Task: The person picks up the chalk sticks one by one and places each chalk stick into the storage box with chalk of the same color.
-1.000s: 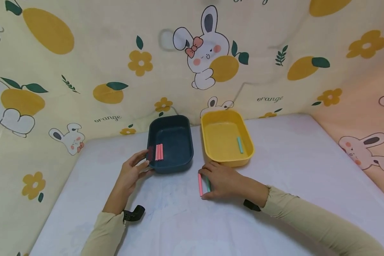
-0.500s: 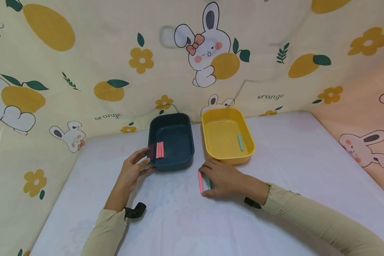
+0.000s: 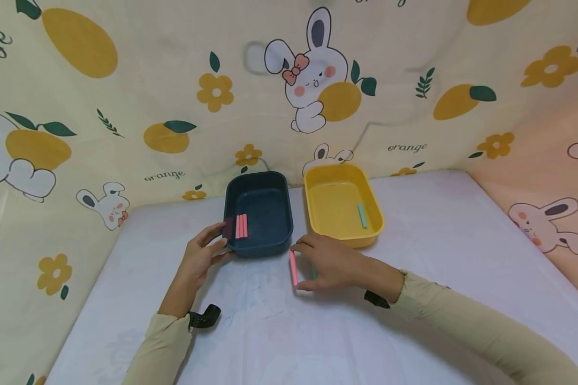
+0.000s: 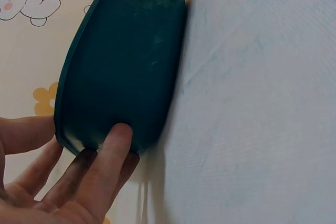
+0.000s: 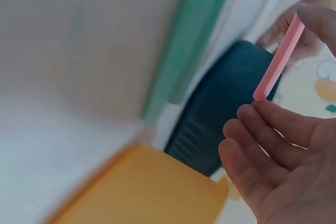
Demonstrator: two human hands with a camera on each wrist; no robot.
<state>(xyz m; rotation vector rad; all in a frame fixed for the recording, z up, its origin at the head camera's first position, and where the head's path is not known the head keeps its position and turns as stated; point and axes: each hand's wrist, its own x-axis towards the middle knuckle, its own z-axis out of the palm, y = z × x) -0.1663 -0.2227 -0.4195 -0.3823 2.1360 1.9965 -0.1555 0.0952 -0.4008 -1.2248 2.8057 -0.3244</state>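
Observation:
My right hand (image 3: pixel 334 262) pinches a pink chalk stick (image 5: pixel 279 59) by its two ends, between thumb and fingertips. Beneath that hand lie green chalk sticks (image 5: pixel 176 59), side by side on the table and mostly hidden in the head view. My left hand (image 3: pixel 198 259) grips the near left corner of a dark blue tray (image 3: pixel 281 243), fingers and thumb pressing on its rim and outer wall. Inside this tray, several pink chalk sticks (image 3: pixel 241 226) lie parallel near the left wall. To the right stands a yellow tray (image 3: pixel 332 241) with one light green chalk stick (image 3: pixel 362 215) in it.
Both trays stand at the back of a table with a white cloth (image 3: pixel 289 337), close to a printed fabric backdrop (image 3: pixel 164 69). A narrow gap separates them. A black wrist strap (image 3: pixel 204 316) shows at my left sleeve.
My right hand has moved left toward the dark blue tray with the pink chalk stick, away from the green sticks. The left hand stays on the dark blue tray.

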